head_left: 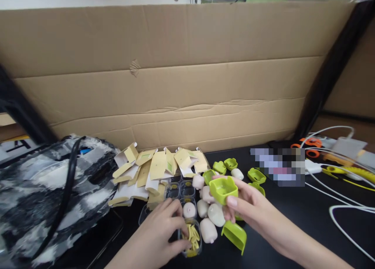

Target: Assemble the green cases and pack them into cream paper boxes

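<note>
1. The right hand (249, 206) pinches a lime-green, cup-shaped plastic shell (223, 189) between thumb and fingers, open side up, raised just above the black tabletop (293, 222).
2. The left hand (162, 232) curls its fingers over a clear plastic compartment tray (187, 206); its fingertips reach into the nearest cell, which holds small yellow plastic strips (193, 237).
3. Pale cream, egg-shaped plastic pieces (208, 218) lie clustered between the hands, at 6 o'clock from the held shell.
4. More lime-green shells (255, 176) lie at 2 o'clock from it.
5. Folded yellow-and-white card packets (155, 169) are heaped at 10 o'clock, before a brown corrugated cardboard wall (187, 77).
</note>
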Tool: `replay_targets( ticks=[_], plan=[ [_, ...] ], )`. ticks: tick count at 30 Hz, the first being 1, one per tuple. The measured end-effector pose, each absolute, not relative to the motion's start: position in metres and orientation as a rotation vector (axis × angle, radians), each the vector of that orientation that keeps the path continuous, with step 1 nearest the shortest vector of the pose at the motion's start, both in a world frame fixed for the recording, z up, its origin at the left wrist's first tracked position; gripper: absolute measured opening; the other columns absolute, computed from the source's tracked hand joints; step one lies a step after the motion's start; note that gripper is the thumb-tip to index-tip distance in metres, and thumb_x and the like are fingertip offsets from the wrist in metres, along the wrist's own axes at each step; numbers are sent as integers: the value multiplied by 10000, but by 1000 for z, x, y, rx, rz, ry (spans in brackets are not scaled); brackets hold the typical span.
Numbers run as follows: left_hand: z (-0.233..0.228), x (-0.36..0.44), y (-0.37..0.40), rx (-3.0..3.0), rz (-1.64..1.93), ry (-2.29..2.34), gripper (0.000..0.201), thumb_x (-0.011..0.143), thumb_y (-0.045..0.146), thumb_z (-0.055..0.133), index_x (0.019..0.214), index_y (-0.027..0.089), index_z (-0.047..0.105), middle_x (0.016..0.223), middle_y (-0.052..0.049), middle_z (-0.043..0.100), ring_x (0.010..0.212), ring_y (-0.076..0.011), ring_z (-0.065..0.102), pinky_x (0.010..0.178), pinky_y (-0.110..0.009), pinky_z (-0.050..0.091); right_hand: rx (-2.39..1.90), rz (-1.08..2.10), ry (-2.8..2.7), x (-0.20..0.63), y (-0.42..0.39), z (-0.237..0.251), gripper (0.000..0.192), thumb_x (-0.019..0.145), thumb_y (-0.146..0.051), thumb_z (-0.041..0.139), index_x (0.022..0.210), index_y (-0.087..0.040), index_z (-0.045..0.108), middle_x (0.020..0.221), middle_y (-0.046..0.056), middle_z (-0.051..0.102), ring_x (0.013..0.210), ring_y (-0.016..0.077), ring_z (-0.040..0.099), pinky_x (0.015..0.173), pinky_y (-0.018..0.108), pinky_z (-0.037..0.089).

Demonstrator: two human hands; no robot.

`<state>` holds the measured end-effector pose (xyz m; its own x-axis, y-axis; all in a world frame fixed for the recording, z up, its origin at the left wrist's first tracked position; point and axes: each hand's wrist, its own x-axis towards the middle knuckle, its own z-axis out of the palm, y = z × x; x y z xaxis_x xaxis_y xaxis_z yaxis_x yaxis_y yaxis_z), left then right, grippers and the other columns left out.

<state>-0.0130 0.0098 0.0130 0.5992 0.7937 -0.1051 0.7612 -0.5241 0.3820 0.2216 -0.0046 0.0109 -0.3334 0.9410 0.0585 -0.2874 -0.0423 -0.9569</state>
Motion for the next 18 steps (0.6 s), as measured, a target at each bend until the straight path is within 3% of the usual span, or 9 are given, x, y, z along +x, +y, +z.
replay_targets(
  ticks=[3,10,14,18],
  plan=[
    [12,-11,12,2373,132,1282,47,729,175,732,766,189,707,938,-54,583,973,-279,529,867,-383,412,-814,1531,-1261,219,-5,12,394,735,-461,762,999,-208,616,723,-45,573,627,95,522,618,227,430],
    [10,-5,8,2408,186,1266,97,735,102,575,713,164,646,890,-61,586,936,-267,551,820,-371,421,-822,1584,-1277,216,-9,10,424,707,-433,789,1026,-242,586,899,-22,617,735,95,548,692,216,467],
    [5,-8,10,2267,541,1196,134,649,51,554,686,179,568,860,-28,561,867,-220,573,772,-321,428,-833,1550,-1303,217,-10,6,404,720,-432,776,1027,-252,587,932,-6,630,841,139,589,755,253,478],
    [6,-13,11,1707,862,1017,182,675,97,593,651,199,445,891,-59,649,886,-214,608,777,-309,440,-839,1484,-1305,214,-10,-4,422,710,-446,777,1034,-257,585,913,-3,615,789,153,597,724,284,491]
  ],
)
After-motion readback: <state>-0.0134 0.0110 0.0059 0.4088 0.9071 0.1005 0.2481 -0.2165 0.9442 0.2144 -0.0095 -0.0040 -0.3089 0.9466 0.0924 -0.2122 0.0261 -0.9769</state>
